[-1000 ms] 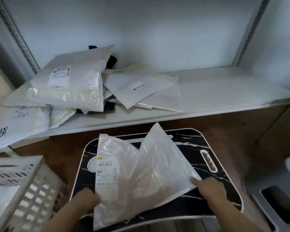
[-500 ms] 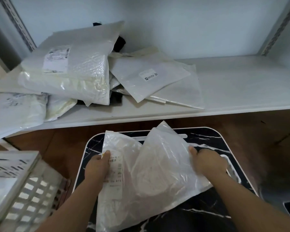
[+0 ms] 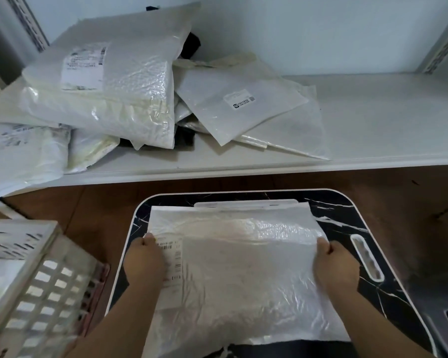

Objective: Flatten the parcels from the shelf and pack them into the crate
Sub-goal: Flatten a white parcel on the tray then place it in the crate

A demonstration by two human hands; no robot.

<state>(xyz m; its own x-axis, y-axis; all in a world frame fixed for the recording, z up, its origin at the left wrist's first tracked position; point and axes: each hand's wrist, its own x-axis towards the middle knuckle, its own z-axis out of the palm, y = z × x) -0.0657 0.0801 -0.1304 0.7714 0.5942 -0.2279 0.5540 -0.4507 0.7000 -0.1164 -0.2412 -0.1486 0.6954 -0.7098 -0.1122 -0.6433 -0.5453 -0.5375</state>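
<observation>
- White parcel (image 3: 243,275) is lying spread flat on the black marble-pattern bench (image 3: 347,210), covering most of its middle; its far edge is sitting close to the bench's far edge and its near edge is hanging over the near edge.
- Left hand (image 3: 144,262) is gripping the parcel's left edge, fingers curled onto it right by the printed shipping label (image 3: 173,264).
- Right hand (image 3: 336,264) is gripping the parcel's right edge, fingers curled in, thumb on top.
- Both hands are sitting well apart, one on each side edge of the parcel.
- An oval handle slot (image 3: 366,257) in the bench is showing just right of the right hand.
- White lattice crate (image 3: 36,288) is sitting beside the bench's left edge, tilted, partly out of view.
- White shelf (image 3: 373,120) is running behind the bench's far edge.
- Pile of parcels (image 3: 109,94) is lying on the shelf's left half, overlapping; a flat mailer with a small label (image 3: 239,99) is resting toward the shelf's middle.
- Shelf's right half is showing bare white surface.
</observation>
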